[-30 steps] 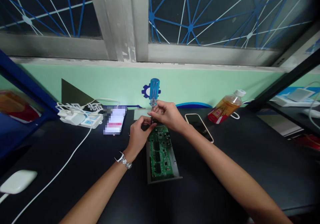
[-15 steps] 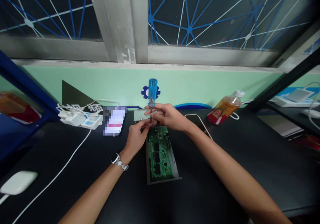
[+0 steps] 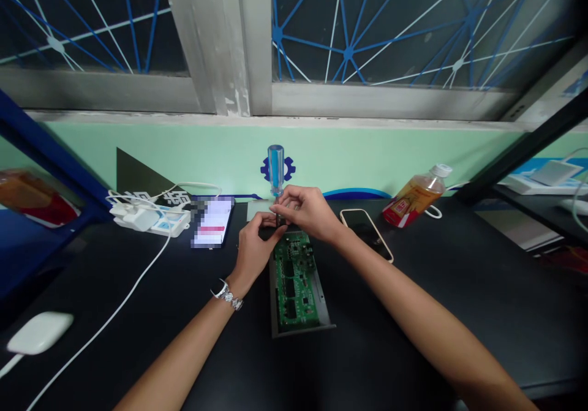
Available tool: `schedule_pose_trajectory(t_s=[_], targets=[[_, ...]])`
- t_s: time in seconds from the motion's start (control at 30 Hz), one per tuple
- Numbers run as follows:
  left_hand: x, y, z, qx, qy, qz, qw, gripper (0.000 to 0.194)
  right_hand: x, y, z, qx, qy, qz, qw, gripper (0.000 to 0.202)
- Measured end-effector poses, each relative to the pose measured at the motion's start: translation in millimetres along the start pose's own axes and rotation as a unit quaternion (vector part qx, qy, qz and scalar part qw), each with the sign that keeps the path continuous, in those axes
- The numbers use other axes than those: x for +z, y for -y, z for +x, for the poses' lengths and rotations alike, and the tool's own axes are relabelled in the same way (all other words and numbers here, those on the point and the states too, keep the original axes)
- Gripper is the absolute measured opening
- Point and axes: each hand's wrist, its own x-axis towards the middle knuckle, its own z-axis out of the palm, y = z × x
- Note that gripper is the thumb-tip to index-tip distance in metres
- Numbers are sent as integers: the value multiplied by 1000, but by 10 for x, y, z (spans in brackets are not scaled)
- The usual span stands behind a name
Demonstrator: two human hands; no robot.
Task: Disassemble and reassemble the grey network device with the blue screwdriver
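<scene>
A screwdriver [image 3: 275, 169] with a clear blue handle stands upright over the far end of a green circuit board [image 3: 296, 282]. The board sits in a grey metal tray-like frame [image 3: 301, 332] on the black desk. My right hand [image 3: 310, 212] is closed, its thumb and fingers pinching the screwdriver's shaft just under the handle. Beside it, my left hand [image 3: 257, 239] curls its thumb and fingers about the screwdriver's lower end at the board's far left corner. What lies between the left fingertips is hidden, as is the screwdriver's tip.
Left of the hands lie a lit phone [image 3: 214, 221] and a white power strip [image 3: 158, 220] with cables. A second phone [image 3: 366, 233] lies to the right, near a drink bottle [image 3: 416, 196]. A white device [image 3: 40, 332] rests at the left. The wall stands close behind.
My right hand has turned slightly and shifted on the screwdriver, whose handle has rotated and moved a little left. My left thumb has moved away from the fingers, towards the board.
</scene>
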Motion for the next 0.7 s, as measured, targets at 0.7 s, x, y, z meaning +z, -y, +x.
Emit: schedule_pose_trajectory(t_s=[0.7], targets=[[-70,60,2,-14,66,-55,996,16,-96,72,-14,-24,64,-25,997,16]])
